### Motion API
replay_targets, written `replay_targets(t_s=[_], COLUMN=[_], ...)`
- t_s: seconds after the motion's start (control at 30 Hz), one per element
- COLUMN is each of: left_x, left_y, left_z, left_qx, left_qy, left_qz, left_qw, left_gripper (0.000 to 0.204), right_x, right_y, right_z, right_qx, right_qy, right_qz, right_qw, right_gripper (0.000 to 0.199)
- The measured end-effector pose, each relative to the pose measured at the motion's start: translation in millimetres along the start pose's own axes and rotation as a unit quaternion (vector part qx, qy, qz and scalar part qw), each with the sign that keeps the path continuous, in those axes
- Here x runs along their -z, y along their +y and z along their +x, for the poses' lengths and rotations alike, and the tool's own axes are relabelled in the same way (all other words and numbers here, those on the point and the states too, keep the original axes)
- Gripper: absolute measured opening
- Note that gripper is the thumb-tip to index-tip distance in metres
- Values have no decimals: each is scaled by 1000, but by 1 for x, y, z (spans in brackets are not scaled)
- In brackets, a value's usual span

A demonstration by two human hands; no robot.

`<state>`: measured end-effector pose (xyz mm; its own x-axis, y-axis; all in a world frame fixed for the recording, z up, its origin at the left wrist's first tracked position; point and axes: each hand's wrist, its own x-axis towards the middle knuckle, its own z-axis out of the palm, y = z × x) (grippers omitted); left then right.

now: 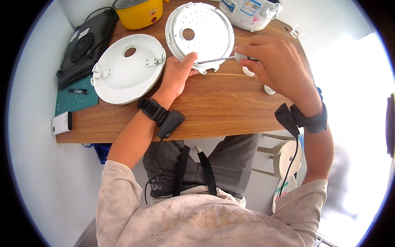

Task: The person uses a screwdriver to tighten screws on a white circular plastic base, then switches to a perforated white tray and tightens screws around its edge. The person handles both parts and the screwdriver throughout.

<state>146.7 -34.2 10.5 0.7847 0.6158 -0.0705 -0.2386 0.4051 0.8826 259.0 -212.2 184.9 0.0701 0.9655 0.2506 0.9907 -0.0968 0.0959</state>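
Observation:
My left hand (177, 76) grips the lower edge of a round white plastic disc (207, 31), thumb on its face and fingers behind. The disc has a hole and many small perforations, and it is tilted up toward me. In my right hand (277, 61) is a screwdriver (220, 60), its pale handle between thumb and fingers. The shaft points left, and its tip meets the disc's lower rim close to my left thumb. Left of that hand lies a white domed lid (127, 78) with its inside up, showing a round hole and small metal brackets.
Two small white round parts (269, 89) lie below my right hand. A yellow pot (140, 14) and a white rice cooker body (251, 12) stand at the back. Along the left are a black induction cooker (84, 45), a green cutting mat (80, 101), a marker (78, 91) and a white power bank (62, 123).

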Motion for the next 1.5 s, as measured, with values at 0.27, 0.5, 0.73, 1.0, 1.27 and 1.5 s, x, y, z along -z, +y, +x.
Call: replay_targets(t_s=[0.27,0.5,0.73,1.0,1.27,1.5], left_x=[5,4,0,2,0,2], left_y=[0,4,1,4,5,3], left_z=[2,2,5,4,3,5], left_qx=[25,38,31,22,18,18], left_qy=[-9,-6,-12,-21,-25,-33], left_qz=[29,26,13,13,24,17], left_qw=[999,999,999,999,999,999], left_gripper=[41,41,41,40,41,42], right_x=[-1,-13,-16,-39,-46,-56], right_y=[-11,-31,-12,-17,-20,-17], right_z=[4,-4,-37,-67,-63,-64], right_qx=[166,196,-31,-336,-410,-398], right_qy=[58,105,96,-15,-44,-49], right_qz=[-201,-254,-40,338,422,426], right_qw=[964,941,994,879,807,811], right_gripper=[24,7,19,29,31,32])
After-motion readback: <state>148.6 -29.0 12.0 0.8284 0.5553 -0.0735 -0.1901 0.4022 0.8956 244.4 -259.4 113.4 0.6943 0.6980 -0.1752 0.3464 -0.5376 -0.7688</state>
